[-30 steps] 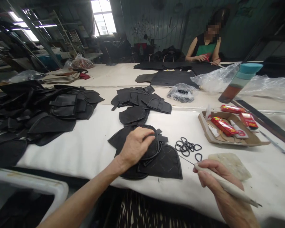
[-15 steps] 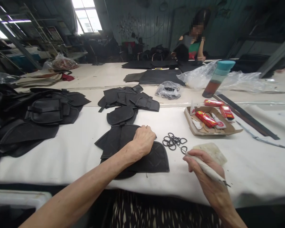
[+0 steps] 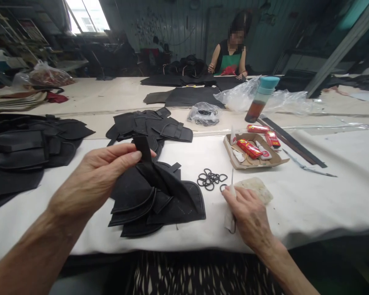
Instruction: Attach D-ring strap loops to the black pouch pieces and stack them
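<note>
My left hand (image 3: 90, 174) pinches the strap end (image 3: 144, 151) of a black leather-like piece (image 3: 175, 190), lifting it at a slant above a small stack of similar black pieces (image 3: 130, 200). In my right hand (image 3: 249, 211) is an awl (image 3: 230, 221) with a pale wrapped handle, its thin metal point upward. Just left of its fingertips lies a single black D-ring (image 3: 223, 187), partly covered. A loose heap of black D-rings (image 3: 208, 182) sits between the stack and my right hand. Beside that hand rests a pale, worn block (image 3: 258, 190).
A cardboard tray (image 3: 255, 165) holds red boxes and small white tubes. Behind it stand a blue-capped bottle (image 3: 258, 102) and a bag of dark items (image 3: 204, 114). More black pieces (image 3: 18, 147) lie left. Across the table sits a co-worker (image 3: 229, 61).
My left hand has moved left and up, raising a piece by its strap. My right hand has turned the awl from pointing left to pointing upward. The view has swung right.
</note>
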Demonstrator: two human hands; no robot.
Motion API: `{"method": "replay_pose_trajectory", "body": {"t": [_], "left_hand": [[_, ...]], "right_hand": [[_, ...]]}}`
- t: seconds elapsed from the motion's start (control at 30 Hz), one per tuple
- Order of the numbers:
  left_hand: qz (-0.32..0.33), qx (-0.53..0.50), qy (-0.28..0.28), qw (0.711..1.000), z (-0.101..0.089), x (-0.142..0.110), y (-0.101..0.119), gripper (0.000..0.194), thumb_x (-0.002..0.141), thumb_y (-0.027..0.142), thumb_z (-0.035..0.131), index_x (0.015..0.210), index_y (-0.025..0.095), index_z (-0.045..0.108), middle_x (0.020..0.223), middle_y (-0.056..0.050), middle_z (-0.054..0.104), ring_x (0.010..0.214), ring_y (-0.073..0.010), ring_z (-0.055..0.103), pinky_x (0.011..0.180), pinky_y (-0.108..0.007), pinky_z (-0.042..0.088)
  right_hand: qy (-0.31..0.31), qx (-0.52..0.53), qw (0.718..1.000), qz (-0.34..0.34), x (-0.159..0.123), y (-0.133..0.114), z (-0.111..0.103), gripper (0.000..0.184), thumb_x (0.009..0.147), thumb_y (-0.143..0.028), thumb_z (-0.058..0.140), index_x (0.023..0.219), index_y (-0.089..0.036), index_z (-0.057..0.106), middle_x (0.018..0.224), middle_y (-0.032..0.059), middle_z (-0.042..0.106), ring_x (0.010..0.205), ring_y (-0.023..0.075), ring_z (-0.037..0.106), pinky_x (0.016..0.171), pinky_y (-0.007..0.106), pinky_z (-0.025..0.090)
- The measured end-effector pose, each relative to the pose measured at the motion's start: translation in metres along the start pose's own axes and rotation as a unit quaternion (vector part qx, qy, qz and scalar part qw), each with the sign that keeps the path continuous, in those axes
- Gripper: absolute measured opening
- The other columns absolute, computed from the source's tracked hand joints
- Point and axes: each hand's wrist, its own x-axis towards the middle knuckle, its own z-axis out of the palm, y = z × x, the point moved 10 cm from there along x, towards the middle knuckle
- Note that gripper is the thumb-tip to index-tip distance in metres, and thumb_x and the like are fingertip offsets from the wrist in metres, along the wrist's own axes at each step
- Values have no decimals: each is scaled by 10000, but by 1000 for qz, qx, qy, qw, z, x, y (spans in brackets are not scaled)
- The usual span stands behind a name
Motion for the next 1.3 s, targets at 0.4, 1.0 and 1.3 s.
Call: {"method": "replay_pose_trajectory", "body": {"t": [0.4, 1.0, 1.3], "left_hand": [[-53, 93, -4, 994, 15, -10, -8, 219, 723, 397, 629, 670, 185, 646, 551, 38, 506, 512, -113, 425, 448, -212, 277], [-32, 151, -18, 988, 52, -24, -71, 227, 843, 311, 465, 790, 182, 643, 494, 17, 565, 452, -134, 523, 498, -246, 400], [-154, -96, -53, 982, 78, -34, -98, 219, 809, 302, 527, 896, 124, 621, 625, -24, 628, 617, -194, 672, 499, -246, 505]], "right_hand": [[-72, -107, 992, 2, 21, -20, 27, 188, 800, -28, 505, 841, -183, 603, 678, 69, 586, 642, 226, 495, 614, 331, 298], [-26, -98, 995, 4, 19, -22, 12, 247, 788, 19, 423, 831, -160, 587, 643, 82, 546, 603, 251, 506, 582, 331, 331], [123, 245, 962, -8, 49, -39, -23, 183, 866, -44, 404, 934, -179, 508, 664, 14, 540, 562, 147, 494, 538, 240, 378]]}}
